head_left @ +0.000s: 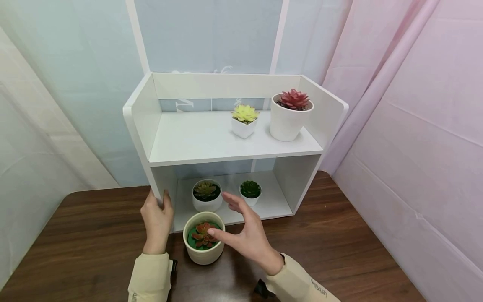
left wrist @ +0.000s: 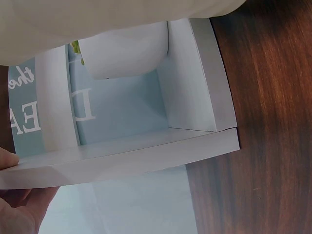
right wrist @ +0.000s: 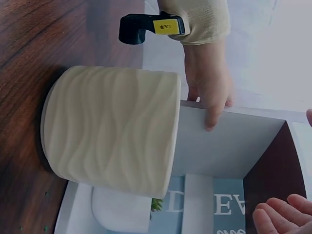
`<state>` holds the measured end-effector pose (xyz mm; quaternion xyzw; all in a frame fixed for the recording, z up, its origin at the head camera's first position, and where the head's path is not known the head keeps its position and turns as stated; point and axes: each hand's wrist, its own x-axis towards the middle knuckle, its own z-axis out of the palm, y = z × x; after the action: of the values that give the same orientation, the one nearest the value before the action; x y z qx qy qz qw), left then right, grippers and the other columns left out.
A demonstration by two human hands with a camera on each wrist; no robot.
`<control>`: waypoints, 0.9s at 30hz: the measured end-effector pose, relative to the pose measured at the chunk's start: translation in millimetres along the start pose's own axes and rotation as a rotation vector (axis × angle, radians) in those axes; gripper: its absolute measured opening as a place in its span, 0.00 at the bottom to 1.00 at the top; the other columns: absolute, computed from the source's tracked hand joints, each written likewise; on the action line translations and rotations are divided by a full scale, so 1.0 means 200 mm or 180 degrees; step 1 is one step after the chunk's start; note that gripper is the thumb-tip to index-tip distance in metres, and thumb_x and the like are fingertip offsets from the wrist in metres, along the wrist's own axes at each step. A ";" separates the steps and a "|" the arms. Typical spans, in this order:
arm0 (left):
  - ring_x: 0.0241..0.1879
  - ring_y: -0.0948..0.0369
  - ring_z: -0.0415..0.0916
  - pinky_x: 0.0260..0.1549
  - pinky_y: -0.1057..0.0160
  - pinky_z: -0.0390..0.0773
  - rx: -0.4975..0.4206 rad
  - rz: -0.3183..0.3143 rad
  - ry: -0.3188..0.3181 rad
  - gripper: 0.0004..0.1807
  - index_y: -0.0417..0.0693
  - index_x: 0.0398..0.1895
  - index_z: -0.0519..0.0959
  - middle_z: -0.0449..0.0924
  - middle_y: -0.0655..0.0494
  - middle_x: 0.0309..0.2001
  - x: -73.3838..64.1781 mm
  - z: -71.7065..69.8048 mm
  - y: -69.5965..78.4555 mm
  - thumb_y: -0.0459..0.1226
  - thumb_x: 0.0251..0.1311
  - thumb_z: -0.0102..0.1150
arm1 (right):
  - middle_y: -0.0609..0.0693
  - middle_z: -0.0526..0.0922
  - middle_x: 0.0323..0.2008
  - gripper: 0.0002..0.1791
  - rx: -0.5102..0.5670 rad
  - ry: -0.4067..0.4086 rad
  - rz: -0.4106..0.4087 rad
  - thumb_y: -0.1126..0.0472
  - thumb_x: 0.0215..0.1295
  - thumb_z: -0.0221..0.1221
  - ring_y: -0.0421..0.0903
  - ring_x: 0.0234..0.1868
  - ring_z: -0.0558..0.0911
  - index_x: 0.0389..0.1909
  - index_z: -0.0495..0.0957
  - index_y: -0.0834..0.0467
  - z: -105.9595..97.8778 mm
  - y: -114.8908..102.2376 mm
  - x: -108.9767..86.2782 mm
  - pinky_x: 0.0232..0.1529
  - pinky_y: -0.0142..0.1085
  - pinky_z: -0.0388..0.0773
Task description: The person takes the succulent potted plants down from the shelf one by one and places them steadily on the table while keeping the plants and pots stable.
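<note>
My left hand (head_left: 156,218) grips the front edge of the left side panel of a white two-tier shelf (head_left: 211,142); in the left wrist view its thumb and fingers straddle that panel (left wrist: 122,163). On the table before the shelf stands a cream pot (head_left: 203,256) with a reddish succulent (head_left: 203,234). Wavy ridges cover the same pot (right wrist: 112,129) in the right wrist view. Just right of it hovers my right hand (head_left: 249,235), thumb and fingers spread apart, holding nothing. Its thumb overlaps the pot's rim in the head view.
On the lower tier stand a white round pot (head_left: 207,204) with a brownish-green succulent and a small white pot (head_left: 252,200) with a dark green one. Above are a yellow succulent in a white angular pot (head_left: 243,129) and a red one in a tall white pot (head_left: 285,123).
</note>
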<state>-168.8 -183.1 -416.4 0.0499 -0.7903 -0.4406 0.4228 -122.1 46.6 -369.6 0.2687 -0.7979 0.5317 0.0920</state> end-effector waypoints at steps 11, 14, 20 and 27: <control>0.42 0.33 0.79 0.33 0.35 0.77 0.0006 -0.0007 0.0008 0.13 0.26 0.49 0.75 0.80 0.28 0.43 0.00 0.00 0.00 0.25 0.62 0.52 | 0.47 0.72 0.63 0.36 0.0085 0.0319 -0.0461 0.60 0.56 0.69 0.45 0.64 0.72 0.65 0.66 0.52 -0.06 -0.05 0.07 0.62 0.36 0.69; 0.42 0.33 0.79 0.33 0.35 0.77 0.0008 -0.0016 0.0000 0.13 0.26 0.49 0.75 0.80 0.28 0.44 0.00 0.00 0.00 0.25 0.62 0.52 | 0.49 0.73 0.62 0.35 0.0146 0.0413 -0.0556 0.63 0.55 0.68 0.45 0.63 0.72 0.64 0.67 0.54 -0.07 -0.06 0.08 0.61 0.36 0.70; 0.42 0.33 0.79 0.33 0.35 0.76 0.0015 -0.0019 0.0013 0.13 0.27 0.49 0.75 0.80 0.28 0.44 0.00 0.00 -0.01 0.26 0.62 0.53 | 0.50 0.74 0.62 0.33 0.0243 0.0521 -0.0636 0.65 0.55 0.68 0.45 0.62 0.73 0.63 0.68 0.56 -0.09 -0.08 0.11 0.61 0.39 0.71; 0.42 0.33 0.79 0.34 0.35 0.76 -0.0010 -0.0013 0.0010 0.13 0.26 0.49 0.75 0.80 0.28 0.44 0.00 0.00 -0.01 0.25 0.62 0.53 | 0.50 0.75 0.61 0.33 0.0187 0.0673 -0.0715 0.66 0.53 0.69 0.46 0.61 0.74 0.62 0.69 0.57 -0.11 -0.09 0.12 0.59 0.37 0.71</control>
<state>-169.7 -183.9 -417.5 0.0517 -0.7888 -0.4426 0.4233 -136.4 53.5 -335.7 0.3013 -0.7328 0.5665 0.2265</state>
